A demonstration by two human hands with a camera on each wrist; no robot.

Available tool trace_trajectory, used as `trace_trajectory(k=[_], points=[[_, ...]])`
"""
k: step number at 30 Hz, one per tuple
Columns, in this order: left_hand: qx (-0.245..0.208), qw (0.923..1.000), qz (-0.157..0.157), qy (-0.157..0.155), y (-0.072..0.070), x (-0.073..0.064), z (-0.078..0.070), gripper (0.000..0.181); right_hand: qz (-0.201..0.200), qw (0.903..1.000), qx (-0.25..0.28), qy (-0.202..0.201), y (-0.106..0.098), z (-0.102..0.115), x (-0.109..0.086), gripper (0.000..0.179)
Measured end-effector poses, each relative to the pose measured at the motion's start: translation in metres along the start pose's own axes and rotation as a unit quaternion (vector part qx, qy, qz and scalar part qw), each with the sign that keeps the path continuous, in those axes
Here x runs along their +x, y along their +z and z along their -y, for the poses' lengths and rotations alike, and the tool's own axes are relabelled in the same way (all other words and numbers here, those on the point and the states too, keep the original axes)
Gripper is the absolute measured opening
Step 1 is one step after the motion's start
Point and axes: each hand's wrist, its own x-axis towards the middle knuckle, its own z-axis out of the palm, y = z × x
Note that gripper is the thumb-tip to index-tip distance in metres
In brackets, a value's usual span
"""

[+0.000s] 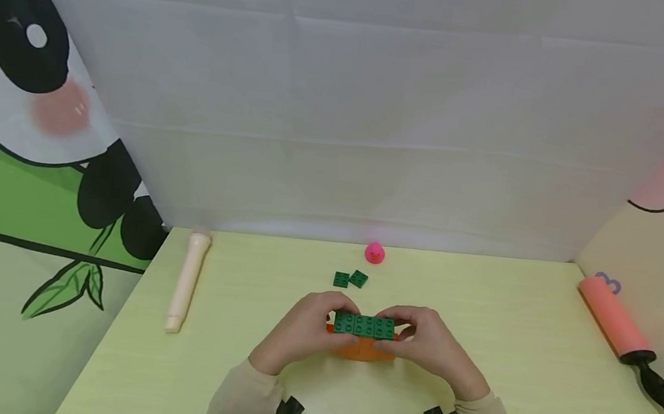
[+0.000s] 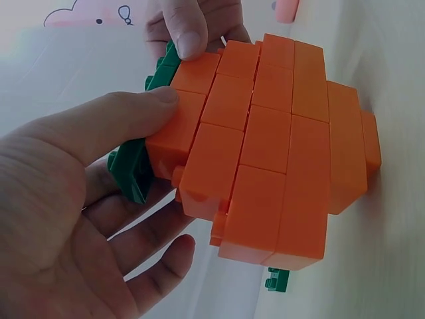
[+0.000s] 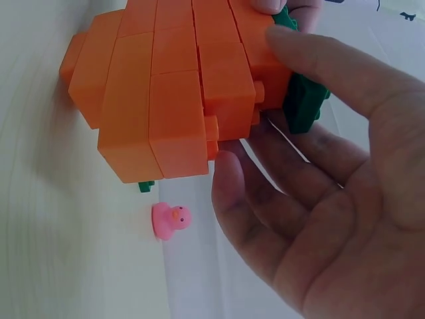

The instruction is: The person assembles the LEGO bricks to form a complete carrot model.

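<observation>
An orange build of stacked toy bricks stands on the table, stepped wide in the middle and narrow at its foot. Along its top runs a row of green toy bricks, whose ends jut past the orange bricks. My left hand pinches the left end of the top layers, thumb on the near face and fingers behind. From the opposite end my right hand grips likewise, its thumb pressed to the top orange brick in the right wrist view. Two loose green bricks lie beyond the build.
A pink toy duck sits near the back edge of the pale table. Off to the left lies a cream rolling pin. At the right edge are a coral balloon pump with a black end and a purple shape.
</observation>
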Motion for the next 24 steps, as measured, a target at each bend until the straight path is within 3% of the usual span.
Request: trace_trajectory(k=[6,13,18,24], points=[[0.012,0.9999,-0.002,-0.004,-0.004,0.000,-0.003,0.020,-0.017,0.9998,-0.003,-0.005,-0.004,0.002,0.000,0.040],[0.023,0.9997,0.001,-0.010,-0.008,-0.001,-0.004,0.022,-0.075,0.9971,0.000,0.011,-0.017,-0.001,0.006,0.024],[0.025,0.9996,0.009,-0.013,-0.007,0.000,-0.004,0.023,-0.099,0.9945,-0.033,0.008,-0.025,-0.011,0.031,0.019],[0.026,0.9995,0.010,-0.014,-0.007,0.000,-0.006,0.023,-0.065,0.9934,-0.093,0.017,-0.021,-0.027,0.071,0.015]])
